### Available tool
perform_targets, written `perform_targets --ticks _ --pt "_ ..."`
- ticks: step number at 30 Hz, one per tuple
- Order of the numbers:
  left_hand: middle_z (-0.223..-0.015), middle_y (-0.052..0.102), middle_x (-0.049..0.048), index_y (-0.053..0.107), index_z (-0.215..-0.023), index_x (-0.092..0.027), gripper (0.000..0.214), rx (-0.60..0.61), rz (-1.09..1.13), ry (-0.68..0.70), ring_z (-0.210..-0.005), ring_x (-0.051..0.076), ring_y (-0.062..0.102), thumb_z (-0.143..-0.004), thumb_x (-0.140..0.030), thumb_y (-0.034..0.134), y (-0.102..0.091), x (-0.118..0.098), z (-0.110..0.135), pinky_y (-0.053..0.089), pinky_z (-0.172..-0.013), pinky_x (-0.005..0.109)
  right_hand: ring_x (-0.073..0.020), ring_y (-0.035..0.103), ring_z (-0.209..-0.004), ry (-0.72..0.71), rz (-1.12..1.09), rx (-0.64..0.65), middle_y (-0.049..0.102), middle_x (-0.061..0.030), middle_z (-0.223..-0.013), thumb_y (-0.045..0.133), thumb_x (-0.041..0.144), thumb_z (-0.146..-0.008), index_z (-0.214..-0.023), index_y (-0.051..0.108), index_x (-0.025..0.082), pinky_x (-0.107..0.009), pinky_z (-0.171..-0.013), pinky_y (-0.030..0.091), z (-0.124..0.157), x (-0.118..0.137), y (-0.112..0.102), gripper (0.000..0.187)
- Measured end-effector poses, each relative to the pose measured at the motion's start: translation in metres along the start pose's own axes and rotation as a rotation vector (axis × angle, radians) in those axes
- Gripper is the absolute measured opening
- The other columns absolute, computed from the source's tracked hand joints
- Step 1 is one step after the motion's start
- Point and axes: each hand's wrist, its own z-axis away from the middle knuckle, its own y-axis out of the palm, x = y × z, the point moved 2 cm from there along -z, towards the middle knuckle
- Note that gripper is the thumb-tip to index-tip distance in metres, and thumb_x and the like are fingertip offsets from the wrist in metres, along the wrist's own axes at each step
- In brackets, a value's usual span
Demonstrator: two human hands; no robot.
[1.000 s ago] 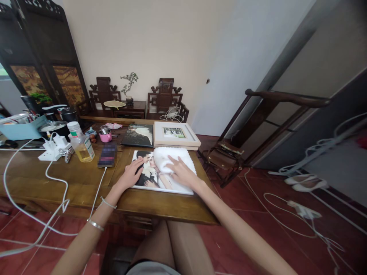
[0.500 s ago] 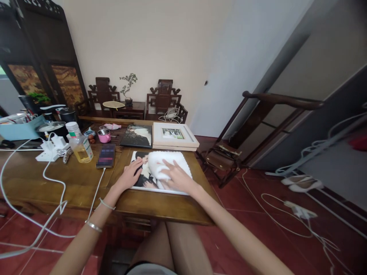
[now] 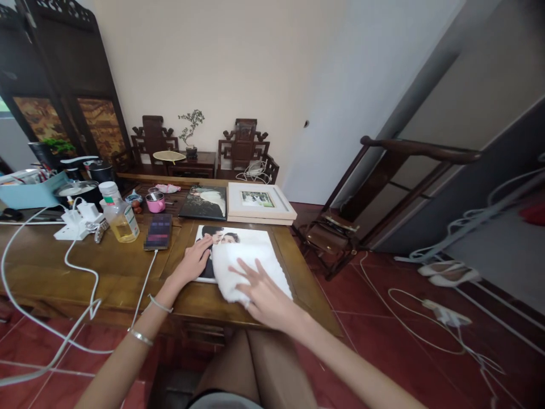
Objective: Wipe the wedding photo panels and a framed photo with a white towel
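A photo panel (image 3: pixel 264 237) showing a couple lies flat on the wooden table (image 3: pixel 204 304). Over its lower right part spreads a white cloth (image 3: pixel 225 264), which hides much of the picture and overhangs the panel's front edge. My right hand (image 3: pixel 261 289) presses flat on the cloth, fingers spread, with a ring on one finger. My left hand (image 3: pixel 196 257) rests with fingers stretched out on the panel's left side, holding nothing. Just behind the panel are a dark photo panel (image 3: pixel 203 203) and a pale-framed picture (image 3: pixel 259 200).
To the left lie a charging phone (image 3: pixel 158 232), a bottle of yellow liquid (image 3: pixel 121 218), a pink cup (image 3: pixel 155 201) and a white power strip (image 3: pixel 70 230) with loose cables. A blue box (image 3: pixel 38 193) stands farther left. A wooden chair (image 3: pixel 383 170) with a brown bag (image 3: pixel 326 240) is at the right.
My right hand has slid the cloth toward me, from the panel's upper part to its front edge, uncovering the second face in the photo. My left hand has stayed in place.
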Motion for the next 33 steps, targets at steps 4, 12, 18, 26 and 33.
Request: perform_targets --ticks 4,12,18,26,33 --pt "-0.146 0.038 0.0044 0.043 -0.135 -0.025 0.044 0.013 -0.011 0.005 -0.136 0.019 0.032 -0.092 -0.024 0.033 -0.001 -0.002 0.001 0.027 -0.111 0.045 -0.0257 0.017 -0.140 -0.015 -0.048 0.001 0.039 -0.0047 -0.145 0.048 0.006 -0.072 -0.095 0.065 0.021 -0.057 -0.112 0.009 0.023 0.007 0.000 0.032" --pt "-0.145 0.039 0.0061 0.046 -0.133 -0.023 0.043 0.014 0.001 -0.005 -0.136 0.020 0.033 -0.093 -0.027 0.034 0.000 0.000 0.001 0.026 -0.111 0.046 -0.0275 0.031 -0.134 0.212 0.040 -0.082 0.054 -0.0164 -0.130 0.041 0.020 -0.090 -0.117 0.058 0.016 -0.056 -0.106 0.023 -0.039 -0.090 -0.009 0.032" --pt "-0.139 0.047 0.0089 0.049 -0.131 -0.016 0.045 -0.104 0.144 -0.030 -0.131 0.020 0.041 -0.092 -0.036 0.035 -0.009 -0.006 -0.002 0.028 -0.111 0.039 -0.0329 0.028 -0.134 0.175 0.084 -0.104 0.049 -0.0145 -0.135 0.047 0.019 -0.086 -0.115 0.060 0.018 -0.064 -0.102 0.020 -0.080 -0.065 -0.002 0.032" --pt "-0.137 0.050 0.0081 0.051 -0.129 -0.013 0.053 -0.277 0.263 -0.076 -0.129 0.018 0.044 -0.095 -0.044 0.026 -0.017 -0.013 -0.001 0.030 -0.111 0.034 -0.0227 0.019 -0.139 -0.219 -0.099 0.011 0.045 -0.0027 -0.141 0.049 0.012 -0.078 -0.100 0.065 0.023 -0.055 -0.113 0.008 -0.025 0.006 -0.003 0.029" --pt "-0.140 0.045 0.0044 0.053 -0.128 -0.020 0.042 -0.045 0.064 0.057 -0.134 0.020 0.034 -0.093 -0.036 0.037 -0.006 -0.012 0.000 0.027 -0.113 0.041 -0.0231 0.030 -0.135 0.134 -0.049 -0.096 0.046 -0.0135 -0.139 0.043 0.012 -0.081 -0.098 0.064 0.018 -0.051 -0.113 0.016 0.022 -0.032 -0.005 0.027"
